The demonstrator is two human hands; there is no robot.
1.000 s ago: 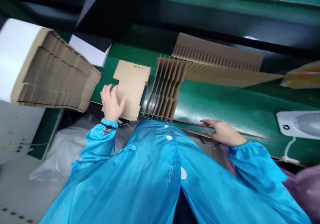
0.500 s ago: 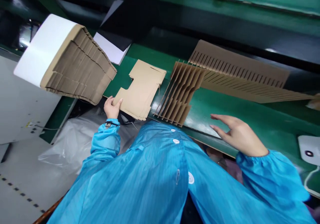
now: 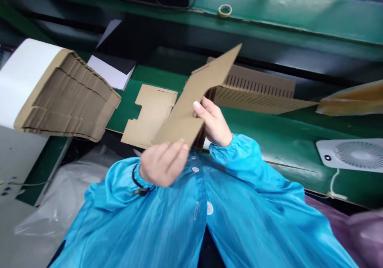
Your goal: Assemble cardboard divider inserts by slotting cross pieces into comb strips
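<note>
A notched cardboard divider (image 3: pixel 191 104) is held up in front of me, tilted above the bench. My left hand (image 3: pixel 164 162) grips its lower edge, fingers curled over the board. At the notch on its right side, my right hand (image 3: pixel 214 120) pinches it between thumb and fingers. Flat on the bench to the left lies a stack of matching cardboard dividers (image 3: pixel 151 108). Behind the raised piece, the upright dividers are mostly hidden. Two long slotted cardboard strips (image 3: pixel 257 80) extend to the right from there.
A large bundle of cardboard pieces with a white wrap (image 3: pixel 68 96) stands at the left. White sheets (image 3: pixel 110 70) lie behind it. A tape roll (image 3: pixel 224 11) sits on the back ledge. At the right is a white fan (image 3: pixel 356 154) with a cable.
My left hand has lifted a divider off the stack and brought it right. My right hand has come in from the right and taken hold of it too. The view has shifted right.
</note>
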